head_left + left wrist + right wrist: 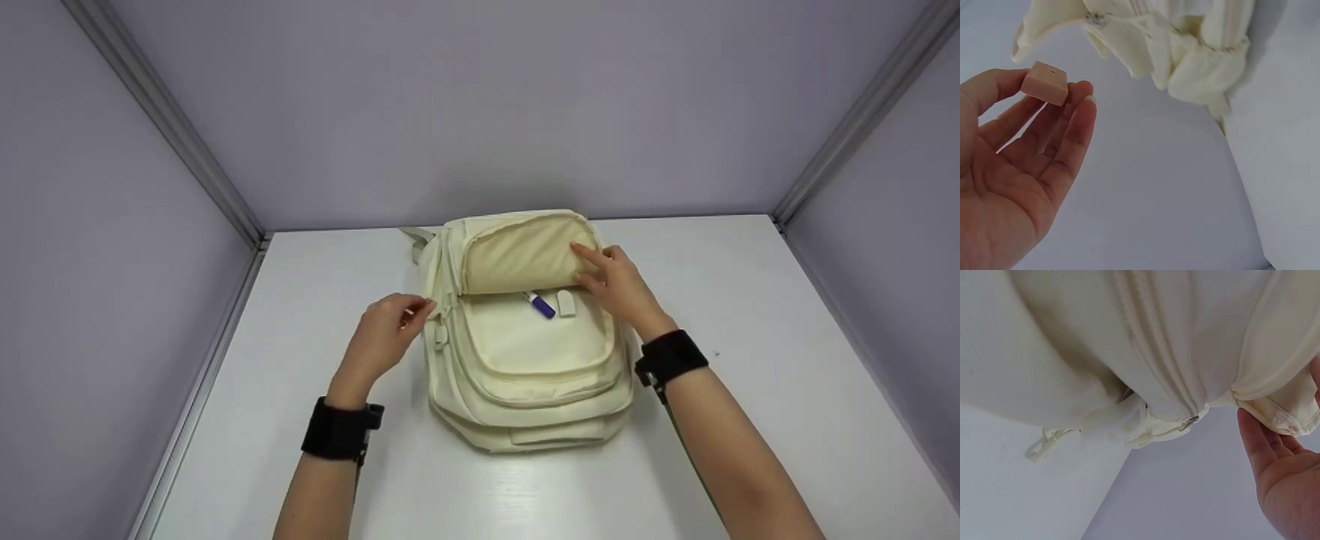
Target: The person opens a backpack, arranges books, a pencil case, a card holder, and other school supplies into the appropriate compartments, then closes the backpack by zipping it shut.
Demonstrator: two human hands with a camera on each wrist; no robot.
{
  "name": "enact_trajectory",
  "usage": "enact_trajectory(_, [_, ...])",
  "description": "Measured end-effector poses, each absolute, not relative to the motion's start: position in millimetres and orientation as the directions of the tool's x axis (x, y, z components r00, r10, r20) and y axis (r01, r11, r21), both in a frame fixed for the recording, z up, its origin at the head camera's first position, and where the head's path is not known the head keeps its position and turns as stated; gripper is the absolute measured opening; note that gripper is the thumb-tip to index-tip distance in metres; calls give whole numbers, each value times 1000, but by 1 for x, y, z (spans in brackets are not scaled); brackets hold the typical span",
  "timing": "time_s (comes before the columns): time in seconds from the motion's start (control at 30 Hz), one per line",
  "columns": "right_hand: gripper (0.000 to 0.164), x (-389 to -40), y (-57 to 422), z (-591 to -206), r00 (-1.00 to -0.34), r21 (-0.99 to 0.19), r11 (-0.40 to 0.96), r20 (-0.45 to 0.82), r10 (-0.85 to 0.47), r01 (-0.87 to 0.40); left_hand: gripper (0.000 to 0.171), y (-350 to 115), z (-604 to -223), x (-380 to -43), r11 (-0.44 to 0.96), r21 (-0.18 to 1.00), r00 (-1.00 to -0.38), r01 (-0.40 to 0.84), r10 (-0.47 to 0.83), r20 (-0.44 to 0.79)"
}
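A cream backpack (540, 337) lies on the table with its front flap (525, 259) folded up, lining showing. My left hand (386, 334) is beside the backpack's left side; in the left wrist view it pinches a small pinkish block (1045, 83) between thumb and fingers. My right hand (619, 289) holds the flap's right edge, and in the right wrist view its fingers (1255, 441) bend against the fabric. Below the fold, a purple-and-white marker (541, 305) and a small white round-ended piece (566, 304) lie on the front panel.
The white table (315, 300) meets grey-lilac panels (487, 105) at the back and sides. A strap (417, 238) sticks out at the backpack's upper left. A tiny speck (716, 353) lies on the table to the right.
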State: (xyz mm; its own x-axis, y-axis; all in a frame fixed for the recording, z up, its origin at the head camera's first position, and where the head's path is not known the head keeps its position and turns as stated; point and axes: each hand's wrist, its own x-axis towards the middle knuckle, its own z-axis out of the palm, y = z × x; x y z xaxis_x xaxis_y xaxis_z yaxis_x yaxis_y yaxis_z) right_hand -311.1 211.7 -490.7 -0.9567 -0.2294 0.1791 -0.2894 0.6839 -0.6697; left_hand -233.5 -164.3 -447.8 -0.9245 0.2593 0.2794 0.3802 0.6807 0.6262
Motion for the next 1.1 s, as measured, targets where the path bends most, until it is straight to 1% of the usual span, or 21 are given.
enact_trajectory(0.17, [54, -311, 211, -491, -957, -676, 678, 186, -223, -289, 19, -124, -448, -237, 669, 529, -851, 523, 374, 368])
enact_trajectory(0.33, [54, -311, 210, -492, -956, -680, 672, 187, -228, -293, 16, -92, -460, -245, 694, 425, -808, 582, 434, 398])
enact_trajectory(0.6, [54, -310, 210, -492, -954, -673, 677, 196, -226, -298, 10, -60, -474, -257, 725, 342, -783, 598, 437, 443])
enact_trajectory(0.73, [53, -310, 210, -492, -952, -666, 680, 207, -227, -307, 16, -53, -480, -260, 743, 305, -776, 596, 435, 457])
enact_trajectory(0.87, [53, -310, 210, -492, -950, -660, 683, 212, -229, -313, 19, -50, -484, -259, 742, 291, -779, 604, 471, 415])
enact_trajectory(0.97, [53, -309, 209, -491, -948, -656, 685, 212, -236, -317, 16, -53, -483, -257, 734, 298, -782, 610, 498, 374])
enact_trajectory(1.1, [54, -308, 210, -491, -947, -654, 684, 213, -241, -322, 8, -63, -475, -254, 744, 279, -784, 607, 501, 368])
